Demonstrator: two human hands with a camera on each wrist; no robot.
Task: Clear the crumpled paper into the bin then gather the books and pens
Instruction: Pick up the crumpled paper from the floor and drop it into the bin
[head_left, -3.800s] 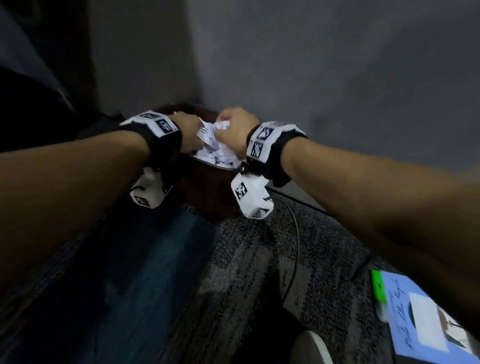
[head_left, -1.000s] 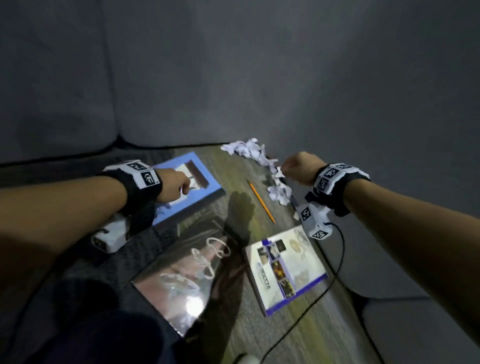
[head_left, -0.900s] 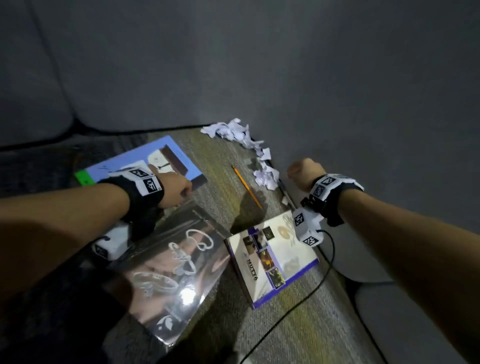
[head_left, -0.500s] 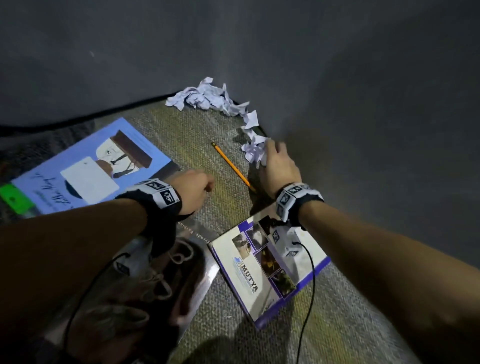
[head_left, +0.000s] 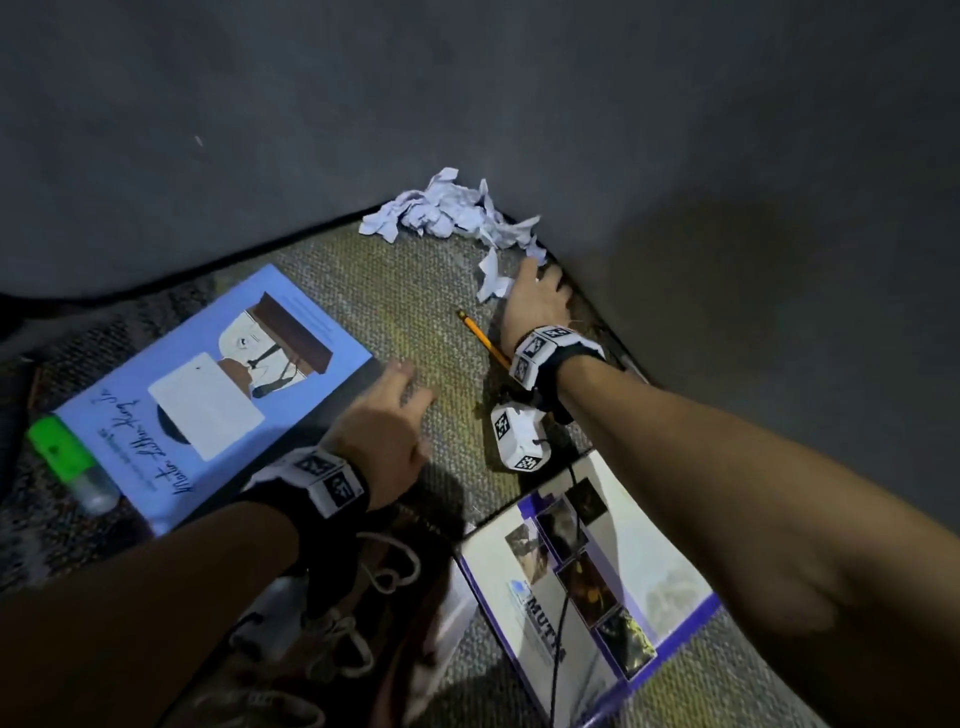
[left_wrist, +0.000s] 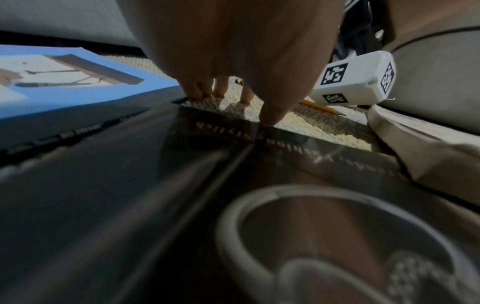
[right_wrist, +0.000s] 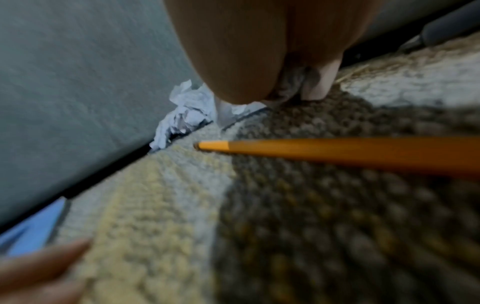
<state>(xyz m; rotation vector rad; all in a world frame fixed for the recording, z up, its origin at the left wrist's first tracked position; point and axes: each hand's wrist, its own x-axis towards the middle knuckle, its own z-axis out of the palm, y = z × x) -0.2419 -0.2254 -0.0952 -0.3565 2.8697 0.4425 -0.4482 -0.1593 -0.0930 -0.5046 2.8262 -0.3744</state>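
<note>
Crumpled paper (head_left: 447, 213) is heaped on the carpet in the corner against the grey wall, with a loose scrap (head_left: 491, 278) in front of it. My right hand (head_left: 535, 280) lies flat there, fingers spread, thumb (right_wrist: 233, 86) touching the scrap (right_wrist: 228, 111). A yellow pencil (head_left: 480, 335) lies by that wrist, large in the right wrist view (right_wrist: 337, 154). My left hand (head_left: 410, 384) is open, its fingertips (left_wrist: 202, 92) on the carpet between the blue book (head_left: 208, 384) and a dark glossy book (left_wrist: 130, 185). A white and purple book (head_left: 587, 587) lies under my right forearm.
A green-capped marker (head_left: 67, 462) lies at the blue book's left corner. A grey pen (right_wrist: 446, 26) lies along the wall beyond my right fingers. Grey walls (head_left: 727, 156) close in the back and right sides. A black cable (head_left: 558, 639) crosses the white and purple book.
Both hands left the bin, where they held paper, and came to the carpet. My right hand dropped flat and slid up to the paper scraps; my left hand opened near the blue book.
</note>
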